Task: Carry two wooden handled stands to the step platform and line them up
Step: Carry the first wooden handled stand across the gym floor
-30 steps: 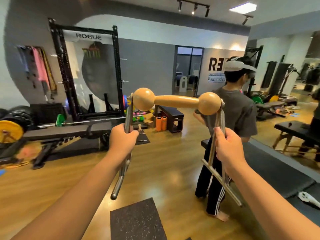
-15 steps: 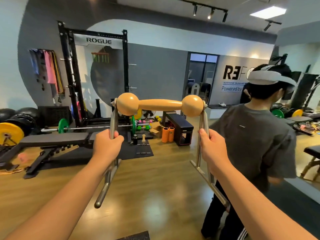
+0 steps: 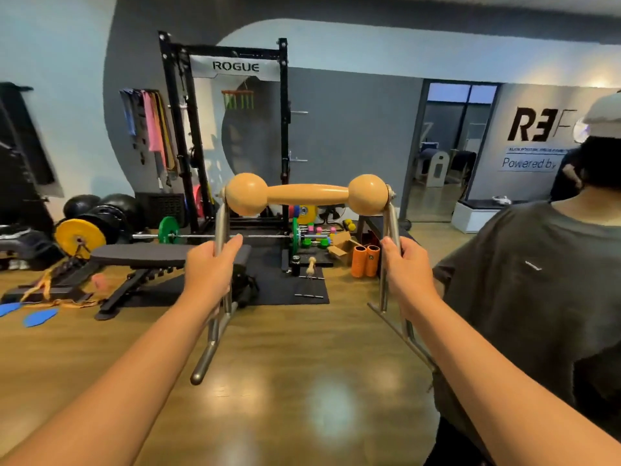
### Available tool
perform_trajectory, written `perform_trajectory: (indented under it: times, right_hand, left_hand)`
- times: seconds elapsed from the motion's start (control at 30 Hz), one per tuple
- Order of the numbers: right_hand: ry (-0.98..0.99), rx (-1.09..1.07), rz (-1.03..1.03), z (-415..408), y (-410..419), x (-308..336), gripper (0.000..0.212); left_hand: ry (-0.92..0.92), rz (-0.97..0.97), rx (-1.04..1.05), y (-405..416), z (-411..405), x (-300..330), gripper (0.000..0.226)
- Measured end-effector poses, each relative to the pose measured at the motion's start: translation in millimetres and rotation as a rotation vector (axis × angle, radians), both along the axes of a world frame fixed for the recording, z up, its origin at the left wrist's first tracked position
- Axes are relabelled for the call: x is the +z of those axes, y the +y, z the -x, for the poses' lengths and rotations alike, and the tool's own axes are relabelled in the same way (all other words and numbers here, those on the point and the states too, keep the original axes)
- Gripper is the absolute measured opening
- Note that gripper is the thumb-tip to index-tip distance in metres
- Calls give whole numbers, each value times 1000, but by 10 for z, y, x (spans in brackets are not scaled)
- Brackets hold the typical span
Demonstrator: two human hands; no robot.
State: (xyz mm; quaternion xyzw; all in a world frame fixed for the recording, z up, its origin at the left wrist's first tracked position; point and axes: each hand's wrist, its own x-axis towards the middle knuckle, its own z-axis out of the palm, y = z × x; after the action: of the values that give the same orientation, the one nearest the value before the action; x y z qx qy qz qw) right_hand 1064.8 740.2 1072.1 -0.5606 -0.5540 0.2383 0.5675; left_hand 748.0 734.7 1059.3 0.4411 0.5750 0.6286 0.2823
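1. A wooden handled stand [image 3: 306, 194] is held up at chest height; its wooden bar lies crosswise, left to right, above both sets of fingers.
2. The left hand [image 3: 209, 270] is wrapped round the left metal upright, fingers curled and closed on the tube. The right hand [image 3: 405, 270] is closed likewise round the right upright. The feet of the stand hang below and toward the body.
3. A second stand [image 3: 311, 270] is seen on the black mat [image 3: 268, 290], ahead of the fingers and well apart, standing small and untouched.
4. No step platform can be picked out with certainty; the carry is judged unfinished.
5. Just right of the right fingers stands another person [image 3: 537, 297], close to the right foot rail; this is judged the main obstacle. A bench [image 3: 141, 257] and a loaded barbell [image 3: 208, 236] lie ahead-left, beyond the fingers.
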Motion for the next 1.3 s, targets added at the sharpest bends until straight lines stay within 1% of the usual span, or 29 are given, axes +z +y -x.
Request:
perform_trajectory:
  times: [0.1,0.17,0.3,0.4,0.53,0.6,0.7,0.77,0.83,1.07,1.2,1.3]
  right_hand:
    - [-19,65,12,-77,450,-19,28]
    - [-37,99,13,-42,734,-58,29]
    - [-32,145,26,147,1370,-178,38]
    - [-40,191,8,433,1862,-294,40]
    - [-26,241,29,1063,2503,-514,38]
    - [-11,281,55,1445,2826,-589,38]
    - [-38,326,78,2038,3294,-609,43]
    - [-24,370,99,2419,3555,-587,46]
    - [-16,408,103,2776,3771,-541,43]
    - [-2,577,127,3940,4436,-331,33]
    - [16,659,121,4606,4848,-330,26]
    - [24,721,127,5118,5220,-410,26]
  left_hand:
    - [6,24,88,207,-105,-46,44]
    - [45,38,173,361,-79,-69,43]
    - [78,63,242,734,120,-133,42]
    - [95,83,302,1015,352,-193,40]
    - [108,124,384,1386,848,-321,38]
    - [86,148,417,1587,1170,-385,37]
    - [54,167,471,1911,1698,-421,35]
    - [55,171,512,2107,2041,-408,39]
    - [67,175,551,2254,2354,-369,44]
    - [36,154,671,2657,3343,-226,48]
    - [4,146,742,2894,3856,-234,42]
    - [-28,143,795,3107,4193,-272,36]
